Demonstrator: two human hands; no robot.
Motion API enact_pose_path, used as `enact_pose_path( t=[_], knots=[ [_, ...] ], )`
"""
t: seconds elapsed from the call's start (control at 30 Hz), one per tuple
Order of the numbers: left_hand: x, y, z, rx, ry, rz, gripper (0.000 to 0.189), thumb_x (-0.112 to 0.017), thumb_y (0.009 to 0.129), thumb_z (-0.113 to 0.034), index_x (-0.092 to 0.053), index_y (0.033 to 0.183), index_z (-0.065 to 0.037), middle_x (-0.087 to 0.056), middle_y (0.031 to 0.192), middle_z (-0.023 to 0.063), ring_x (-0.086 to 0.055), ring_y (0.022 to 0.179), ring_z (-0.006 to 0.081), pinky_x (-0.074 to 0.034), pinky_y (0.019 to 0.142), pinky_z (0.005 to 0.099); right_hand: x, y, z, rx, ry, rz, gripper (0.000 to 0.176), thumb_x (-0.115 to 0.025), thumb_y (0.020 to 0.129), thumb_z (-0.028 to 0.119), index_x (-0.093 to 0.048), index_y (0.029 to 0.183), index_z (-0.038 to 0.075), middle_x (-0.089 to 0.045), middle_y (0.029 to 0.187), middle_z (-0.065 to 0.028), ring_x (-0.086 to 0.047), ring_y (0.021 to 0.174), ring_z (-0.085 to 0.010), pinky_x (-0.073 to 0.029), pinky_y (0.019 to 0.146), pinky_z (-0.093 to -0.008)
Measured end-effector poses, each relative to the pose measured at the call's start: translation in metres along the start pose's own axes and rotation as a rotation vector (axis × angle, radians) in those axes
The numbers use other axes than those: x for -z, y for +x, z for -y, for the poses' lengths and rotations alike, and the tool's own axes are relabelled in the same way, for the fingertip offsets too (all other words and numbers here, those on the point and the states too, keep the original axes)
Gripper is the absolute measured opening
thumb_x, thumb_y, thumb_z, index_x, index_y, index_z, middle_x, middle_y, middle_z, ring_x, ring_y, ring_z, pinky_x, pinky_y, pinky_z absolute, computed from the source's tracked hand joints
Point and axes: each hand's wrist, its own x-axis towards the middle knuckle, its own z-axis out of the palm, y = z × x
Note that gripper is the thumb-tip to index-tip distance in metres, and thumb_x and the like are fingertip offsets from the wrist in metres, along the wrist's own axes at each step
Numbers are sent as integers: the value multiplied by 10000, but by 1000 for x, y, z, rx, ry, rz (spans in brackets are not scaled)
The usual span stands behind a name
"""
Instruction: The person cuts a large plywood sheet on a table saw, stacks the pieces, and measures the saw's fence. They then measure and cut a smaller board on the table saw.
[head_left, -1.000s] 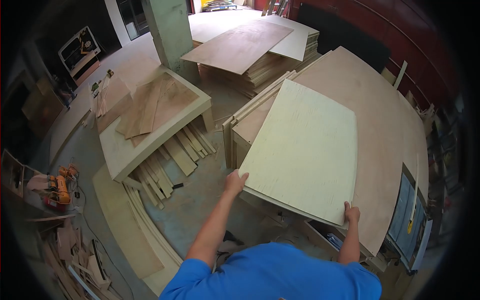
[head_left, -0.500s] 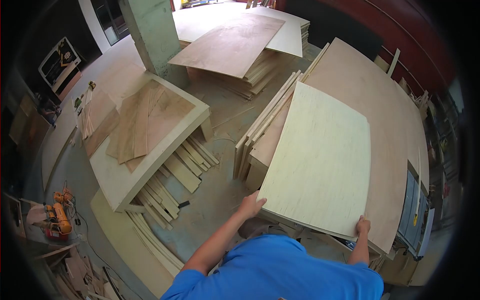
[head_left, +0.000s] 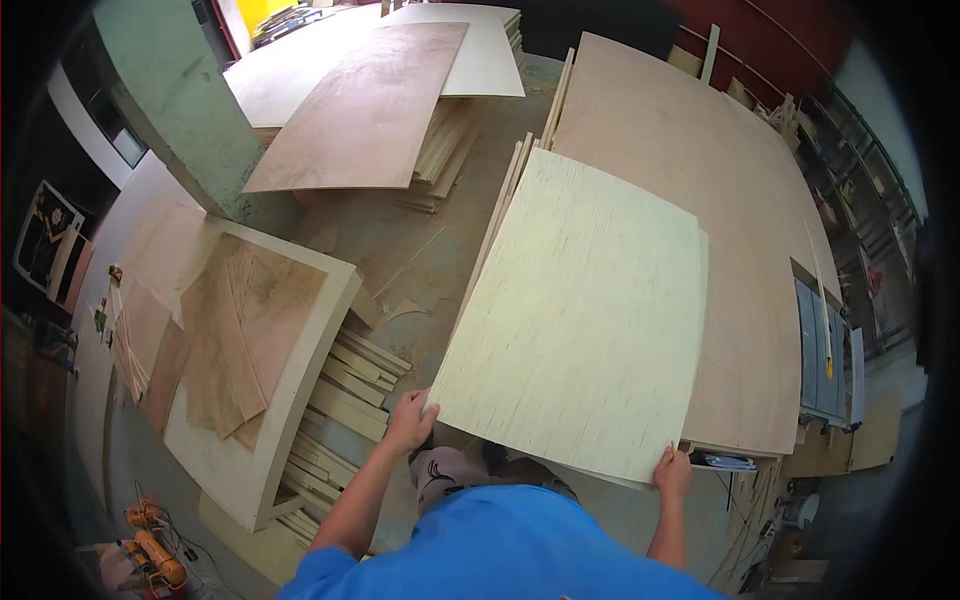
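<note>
A pale plywood sheet (head_left: 575, 320) lies across the right-hand work table and juts over its near edge toward my body. My left hand (head_left: 408, 424) grips its near left corner, thumb on top and fingers underneath. At the near right corner my right hand (head_left: 671, 471) pinches the edge, its thumb against the upper face. A second edge peeks out along the sheet's right side. Under the far part of the sheet is the brownish table top (head_left: 745, 370).
On the left, a low table (head_left: 345, 290) carries brown thin boards (head_left: 250, 320), with wood strips (head_left: 345, 400) beneath. A stack of large panels (head_left: 370, 110) stands beyond, by a concrete pillar (head_left: 185, 100). A table saw plate (head_left: 820, 350) is set in the right table. An orange tool (head_left: 155, 555) lies lower left.
The sheet has come off the table farther toward me and to the left, with both hands still gripping its near corners. The view has turned right.
</note>
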Motion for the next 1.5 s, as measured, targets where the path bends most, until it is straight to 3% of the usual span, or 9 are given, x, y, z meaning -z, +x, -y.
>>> enact_pose_path(
  t=[0.27,0.5,0.7,0.9,1.0,1.07,1.17,1.33,1.5],
  knots=[
    [17,24,16,-97,-361,155,491,-541,995,-246,-453,1437,-51,-572,1330,221,-577,1199,367,-450,1013,390,-8,-30,48,-238,-73,-141,332,-478,1018,295,-520,1049,-33,-539,1074,-246,-594,954,-437,-494,789,-516],
    [34,41,9,-142,-182,198,565,-548,997,-286,-385,1479,-41,-569,1323,258,-579,1188,404,-466,987,421,-25,-35,36,-255,-52,-189,312,-467,1018,291,-481,1093,-11,-545,1066,-262,-576,963,-466,-472,807,-555],
    [15,30,7,-165,-162,211,599,-543,1002,-314,-353,1497,-35,-613,1222,270,-611,1112,404,-480,963,424,-11,-4,12,-320,-36,82,347,-384,1029,359,-464,1101,29,-615,1108,-320,-589,1004,-523,-460,850,-578],
    [7,49,35,36,-734,239,518,-627,942,-361,-588,1321,-11,-696,1072,200,-675,946,244,-511,891,339,4,0,14,-234,-121,131,362,-422,1013,393,-465,1108,46,-641,1022,-302,-614,979,-496,-474,846,-565],
    [-2,89,68,181,-498,194,602,-660,905,-394,-552,1355,-9,-689,1112,204,-676,985,295,-514,915,365,6,-2,40,-232,-203,-159,333,-490,999,371,-499,1085,50,-629,913,-263,-622,887,-452,-486,821,-540],
    [-14,112,77,-84,32,83,632,-673,881,-404,-539,1330,20,-670,1147,231,-663,1023,356,-523,918,406,11,4,82,-132,-136,-241,298,-539,981,350,-528,999,53,-608,852,-210,-617,845,-403,-485,764,-510],
    [-6,153,52,-4,84,500,628,-677,866,-403,-531,1288,38,-647,1178,258,-636,1070,405,-524,915,452,32,3,173,33,-95,-222,360,-577,968,357,-557,817,31,-597,799,-170,-592,739,-351,-457,659,-477],
    [-5,155,34,110,72,376,444,-669,849,-297,-623,1129,44,-671,1093,271,-650,1057,402,-526,913,465,45,-11,354,417,177,-248,391,-632,947,271,-517,666,24,-518,637,-154,-530,570,-334,-416,549,-435],
    [41,160,51,111,92,364,369,-642,830,-249,-676,1041,51,-686,1039,275,-669,1010,402,-537,892,466,40,-82,523,803,176,157,321,-682,885,308,-591,714,52,-603,721,-146,-621,664,-347,-496,595,-446]
  ],
)
